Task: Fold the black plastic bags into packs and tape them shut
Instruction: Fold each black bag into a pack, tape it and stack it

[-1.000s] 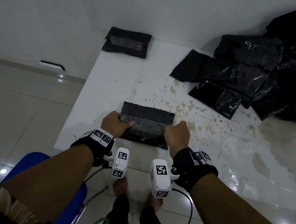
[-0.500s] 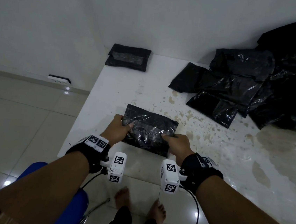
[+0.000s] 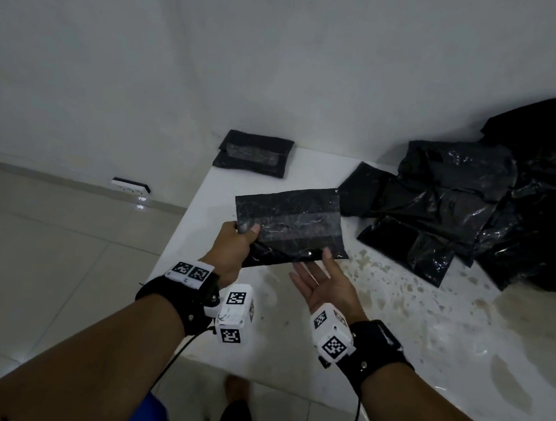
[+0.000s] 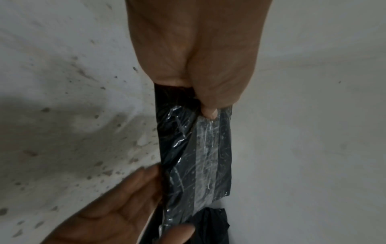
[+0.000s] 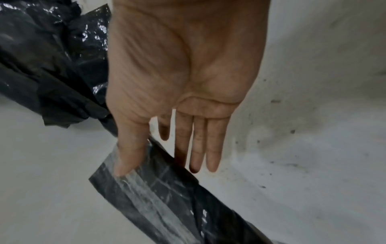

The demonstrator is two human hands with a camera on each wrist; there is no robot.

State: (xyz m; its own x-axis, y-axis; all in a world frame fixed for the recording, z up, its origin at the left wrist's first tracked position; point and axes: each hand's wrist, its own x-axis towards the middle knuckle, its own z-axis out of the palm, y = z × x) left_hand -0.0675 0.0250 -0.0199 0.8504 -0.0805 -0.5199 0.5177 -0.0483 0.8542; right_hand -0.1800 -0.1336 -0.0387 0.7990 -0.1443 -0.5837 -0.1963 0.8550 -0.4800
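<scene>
so the folded pack [image 3: 290,227] is up off the white table [image 3: 428,329] right now, held in the air above its left front part, taped side facing up, with a strip of clear tape [image 3: 297,224] running lengthwise across the middle of it, the left hand [image 3: 231,251] has the pack's left end pinched, thumb on top right at the end of the tape strip and the other fingers tucked underneath, you can see that thumb pressing down nicely in the left wrist view [image 4: 208,112], the right hand [image 3: 325,285] is palm up with fingers straight and spread, not grasping anything, its thumb tip just touching the pack's near edge at the right end, while the right wrist view shows the fingers [image 5: 213,148] stretched out flat beside the pack's edge, whether they touch it I can't tell, behind the pack toward the wall there's a second taped pack [image 3: 254,154] already lying flat at the table's far left corner against the wall, and off to the right of the held pack sits a big crumpled heap of loose black plastic bags [image 3: 468,209] on the table, the tabletop itself is spotted with brownish stains [image 3: 395,284] in front of that heap
</scene>
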